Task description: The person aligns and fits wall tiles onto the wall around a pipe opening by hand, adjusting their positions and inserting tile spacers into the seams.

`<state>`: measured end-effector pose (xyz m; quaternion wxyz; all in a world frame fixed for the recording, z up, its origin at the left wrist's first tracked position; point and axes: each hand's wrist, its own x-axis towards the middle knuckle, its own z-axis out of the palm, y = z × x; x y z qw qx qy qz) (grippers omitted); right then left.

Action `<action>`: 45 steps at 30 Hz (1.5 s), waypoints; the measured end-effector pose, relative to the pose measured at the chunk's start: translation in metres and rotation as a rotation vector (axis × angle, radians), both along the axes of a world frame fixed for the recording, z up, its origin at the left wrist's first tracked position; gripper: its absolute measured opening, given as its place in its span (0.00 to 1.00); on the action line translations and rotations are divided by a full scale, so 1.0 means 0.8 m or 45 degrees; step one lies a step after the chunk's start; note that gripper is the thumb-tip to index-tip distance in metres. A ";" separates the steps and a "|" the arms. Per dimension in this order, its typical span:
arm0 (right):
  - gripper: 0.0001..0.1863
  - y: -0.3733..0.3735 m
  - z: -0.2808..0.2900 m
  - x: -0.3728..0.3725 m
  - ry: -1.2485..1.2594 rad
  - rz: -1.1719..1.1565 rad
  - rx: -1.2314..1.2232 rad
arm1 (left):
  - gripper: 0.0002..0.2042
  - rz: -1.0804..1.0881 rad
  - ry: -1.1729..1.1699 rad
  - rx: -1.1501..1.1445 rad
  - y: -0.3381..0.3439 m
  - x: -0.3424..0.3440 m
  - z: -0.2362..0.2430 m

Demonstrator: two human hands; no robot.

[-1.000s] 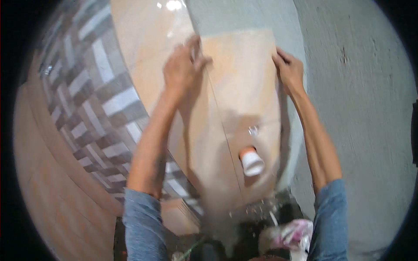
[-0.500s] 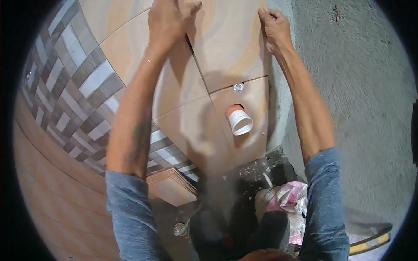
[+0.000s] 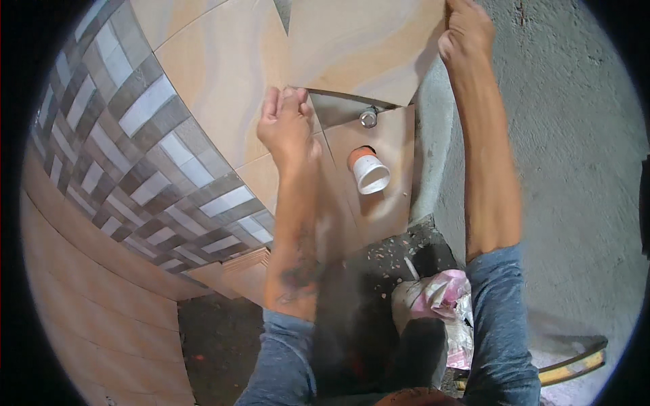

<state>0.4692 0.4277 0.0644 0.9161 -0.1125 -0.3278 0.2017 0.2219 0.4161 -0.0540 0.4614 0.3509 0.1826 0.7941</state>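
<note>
A large beige tile (image 3: 365, 51) with wavy orange and grey bands stands tilted off the wall at the top. My right hand (image 3: 468, 34) is closed on its upper right edge. At its lower left corner, my left hand (image 3: 288, 125) has curled fingers on the tile. Below the tile's lower edge a gap shows bare wall and a small metal pipe fitting (image 3: 367, 119). An orange pipe with a white plastic cup-like sleeve (image 3: 371, 174) sticks out through a hole in the lower wall tile (image 3: 396, 152).
Set wall tiles (image 3: 227, 81) and a grey-and-white patterned band (image 3: 149, 149) lie to the left. Rough grey cement wall (image 3: 555, 135) is on the right. Below are stacked tiles (image 3: 247, 274), a pink-and-white sack (image 3: 443, 298), floor rubble, and a curved yellow-and-black object (image 3: 575, 369).
The tile has tilted and shifted away from its neighbours, opening a gap above the lower tile. My left hand moved down to its lower corner; my right hand moved right and slightly up.
</note>
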 end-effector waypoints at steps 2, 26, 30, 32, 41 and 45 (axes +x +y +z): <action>0.14 -0.007 -0.013 -0.002 0.059 0.034 -0.006 | 0.28 -0.047 -0.133 -0.006 0.004 0.014 -0.005; 0.16 -0.063 -0.017 0.066 0.168 -0.001 0.123 | 0.25 0.313 2.284 -0.097 -0.049 0.051 -0.074; 0.16 -0.059 -0.023 0.074 0.049 -0.006 0.165 | 0.22 0.351 1.906 0.244 -0.026 0.084 -0.085; 0.16 -0.057 -0.027 0.078 0.131 -0.057 0.132 | 0.21 0.743 1.832 0.432 -0.012 0.081 -0.097; 0.16 -0.051 -0.032 0.078 0.228 0.009 0.094 | 0.18 1.136 2.358 0.239 -0.021 0.043 -0.106; 0.15 -0.053 -0.034 0.077 0.193 -0.083 -0.019 | 0.19 1.290 2.378 0.217 -0.022 0.074 -0.104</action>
